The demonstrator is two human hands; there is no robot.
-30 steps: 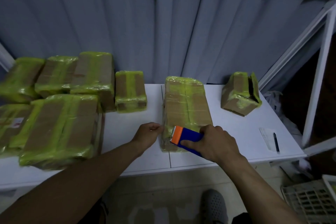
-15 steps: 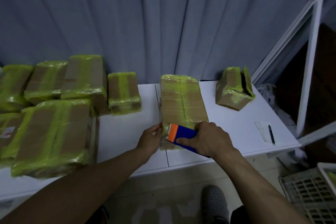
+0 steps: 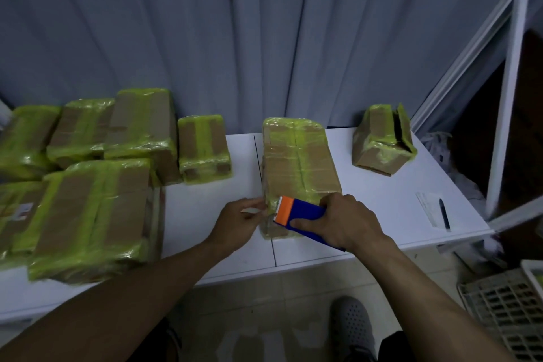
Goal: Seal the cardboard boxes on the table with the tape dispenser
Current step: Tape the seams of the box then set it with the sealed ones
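A long cardboard box (image 3: 299, 164) wrapped in yellow-green tape lies in the middle of the white table (image 3: 205, 214). My right hand (image 3: 346, 223) grips a blue tape dispenser with an orange cutter head (image 3: 296, 213), pressed against the box's near end. My left hand (image 3: 238, 222) touches the box's near left corner with its fingertips, fingers pinched at the tape there. The near end of the box is partly hidden by the dispenser and my right hand.
Several taped boxes (image 3: 94, 214) are stacked at the left, with a small one (image 3: 204, 148) beside them. A torn, open box (image 3: 383, 139) sits at the back right. A slip of paper with a pen (image 3: 443, 213) lies near the right edge. A plastic crate (image 3: 508, 311) stands on the floor.
My left hand has slid a little along the box's near left corner and its fingers have spread. The dispenser stays at the near end. The camera view has shifted slightly.
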